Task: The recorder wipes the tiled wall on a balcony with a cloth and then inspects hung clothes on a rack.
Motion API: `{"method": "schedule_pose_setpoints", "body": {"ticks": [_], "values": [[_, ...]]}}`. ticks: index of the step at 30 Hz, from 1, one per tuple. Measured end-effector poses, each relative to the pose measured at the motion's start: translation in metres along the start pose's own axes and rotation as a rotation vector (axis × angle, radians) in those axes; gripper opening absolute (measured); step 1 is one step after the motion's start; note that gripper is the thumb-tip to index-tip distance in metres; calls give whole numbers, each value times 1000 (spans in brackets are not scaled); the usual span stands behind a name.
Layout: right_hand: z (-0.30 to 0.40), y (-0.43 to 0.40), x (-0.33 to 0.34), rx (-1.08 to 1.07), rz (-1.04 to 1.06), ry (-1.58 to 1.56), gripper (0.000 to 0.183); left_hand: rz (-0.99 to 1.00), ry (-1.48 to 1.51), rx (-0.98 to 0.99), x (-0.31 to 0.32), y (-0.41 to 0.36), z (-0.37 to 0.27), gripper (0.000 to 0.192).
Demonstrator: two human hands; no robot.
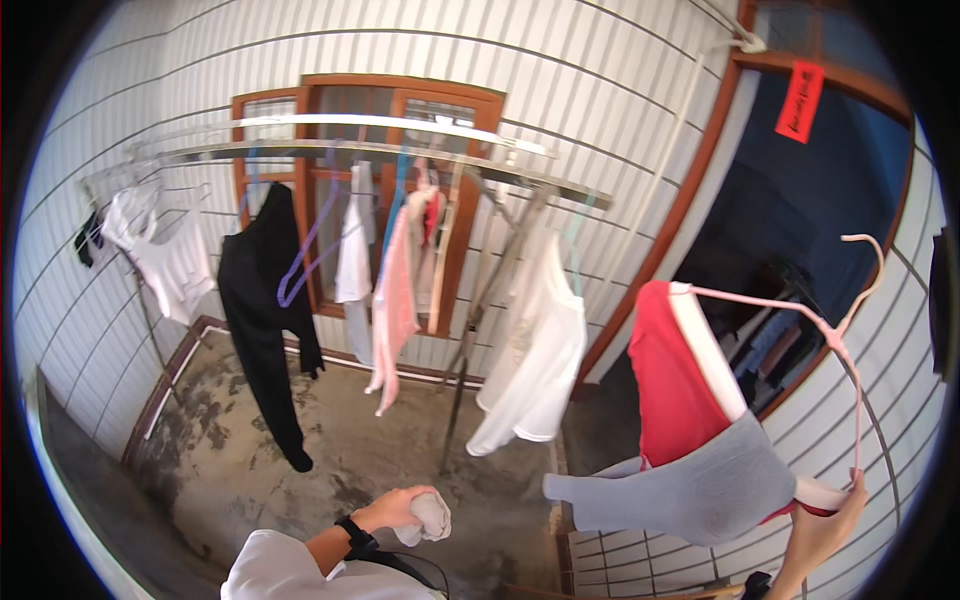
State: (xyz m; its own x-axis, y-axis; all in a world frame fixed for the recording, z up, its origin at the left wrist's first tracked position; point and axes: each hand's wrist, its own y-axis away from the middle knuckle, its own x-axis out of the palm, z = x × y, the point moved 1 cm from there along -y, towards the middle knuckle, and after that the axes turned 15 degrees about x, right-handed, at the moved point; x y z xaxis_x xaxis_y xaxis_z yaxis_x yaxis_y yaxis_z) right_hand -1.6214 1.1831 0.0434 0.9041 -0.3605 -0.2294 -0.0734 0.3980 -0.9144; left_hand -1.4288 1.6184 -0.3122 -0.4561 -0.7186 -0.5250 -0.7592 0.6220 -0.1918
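My left hand (pixel 394 510), with a black band at the wrist, is closed around a bunched whitish cloth (pixel 430 517). At the lower right, my right hand (pixel 829 517) grips the lower end of a pink clothes hanger (pixel 829 334) together with the pale edge of a garment. That garment has a red part (pixel 671 375) and a grey part (pixel 682 480), and hangs tilted from the hanger. The hanger's hook points up and touches no rail. A white long-sleeved top (pixel 536 345) hangs between my hands, farther off.
A metal drying rack (pixel 360 148) bears black trousers (pixel 262 322), a pink garment (pixel 396 300), white tops and a bare purple hanger (pixel 307 247). Its legs stand on the stained concrete floor (pixel 360 420). To the right is a wooden-framed doorway (pixel 686 195) with a red paper strip (pixel 800 103).
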Motion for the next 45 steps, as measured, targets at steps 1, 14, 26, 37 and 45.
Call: {"method": "schedule_pose_setpoints", "body": {"ticks": [1,14,26,37,45], "values": [[28,7,10,2,17,-55,68,-36,-4,-15,-13,9,0,66],[411,138,-25,-420,351,-500,71,-408,15,-57,-167,216,78,64],[703,224,-30,-603,186,-352,75,-750,-45,-344,-262,391,102,65],[797,333,-16,-795,182,-150,36,-904,116,-357,-270,409,121,65],[706,328,-71,-1326,1177,-713,57,-682,23,-299,-269,373,113,65]]}}
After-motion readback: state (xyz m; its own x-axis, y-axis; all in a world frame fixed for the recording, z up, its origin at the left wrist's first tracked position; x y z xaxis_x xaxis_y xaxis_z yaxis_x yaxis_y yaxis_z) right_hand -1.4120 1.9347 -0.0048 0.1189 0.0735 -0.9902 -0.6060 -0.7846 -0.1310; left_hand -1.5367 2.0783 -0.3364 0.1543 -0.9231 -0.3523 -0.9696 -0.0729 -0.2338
